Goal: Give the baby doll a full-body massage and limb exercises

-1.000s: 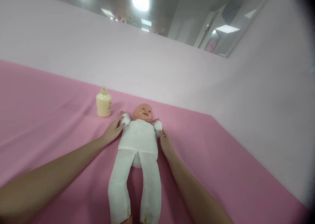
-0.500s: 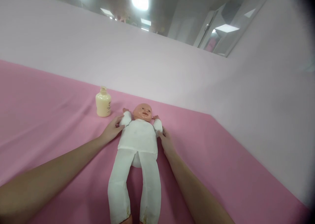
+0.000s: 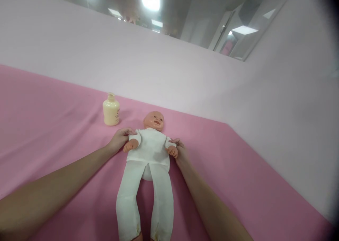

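Observation:
A baby doll (image 3: 148,152) in a white one-piece suit lies on its back on a pink cloth (image 3: 53,135), head away from me. My left hand (image 3: 119,139) pinches the sleeve of the doll's arm on the left side, near the shoulder. My right hand (image 3: 180,152) holds the doll's other arm at the sleeve. Both doll arms point down along the body, small hands showing. The doll's feet run out of the picture at the bottom.
A cream-coloured lotion bottle (image 3: 111,110) stands upright on the cloth, just left of the doll's head. A pale pink wall (image 3: 185,78) rises behind the cloth and along the right. Ceiling lights show above it.
Both hands have swung the doll's arms from raised beside the head down to its sides. The bottle has not moved.

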{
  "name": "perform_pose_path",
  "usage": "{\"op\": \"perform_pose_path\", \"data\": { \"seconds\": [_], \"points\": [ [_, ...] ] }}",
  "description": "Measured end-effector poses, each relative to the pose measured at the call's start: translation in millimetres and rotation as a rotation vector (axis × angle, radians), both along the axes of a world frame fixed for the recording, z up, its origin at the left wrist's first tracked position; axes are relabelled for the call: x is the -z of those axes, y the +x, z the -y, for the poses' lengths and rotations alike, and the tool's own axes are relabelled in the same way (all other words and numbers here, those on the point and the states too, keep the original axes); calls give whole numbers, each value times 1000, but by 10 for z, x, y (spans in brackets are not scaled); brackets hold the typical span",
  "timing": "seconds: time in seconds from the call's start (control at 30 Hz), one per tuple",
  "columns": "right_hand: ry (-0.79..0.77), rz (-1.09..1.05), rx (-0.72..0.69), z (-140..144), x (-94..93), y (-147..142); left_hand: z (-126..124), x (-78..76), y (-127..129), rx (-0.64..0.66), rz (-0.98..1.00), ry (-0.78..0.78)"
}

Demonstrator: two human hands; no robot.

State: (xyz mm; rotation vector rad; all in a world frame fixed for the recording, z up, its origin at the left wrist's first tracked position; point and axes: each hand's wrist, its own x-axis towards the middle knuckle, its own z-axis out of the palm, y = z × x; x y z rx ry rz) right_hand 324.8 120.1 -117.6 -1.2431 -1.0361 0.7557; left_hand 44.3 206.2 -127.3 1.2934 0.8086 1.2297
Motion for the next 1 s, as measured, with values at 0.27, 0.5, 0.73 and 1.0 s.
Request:
{"op": "perform_pose_path", "data": {
  "seconds": [0.27, 0.5, 0.73, 1.0],
  "points": [
    [-29, -215, -63, 55, -69, -99, 64, -81, 5, 70, -103, 39],
    [56, 136, 47, 180, -160, -161, 89, -50, -3, -32, -318, 225],
    [22, 426, 134, 152, -109, -115, 116, -83, -2, -105, -510, 362],
    [-144, 432, 133, 126, -105, -97, 113, -137, -21, -45, -694, 210]
  ]
}}
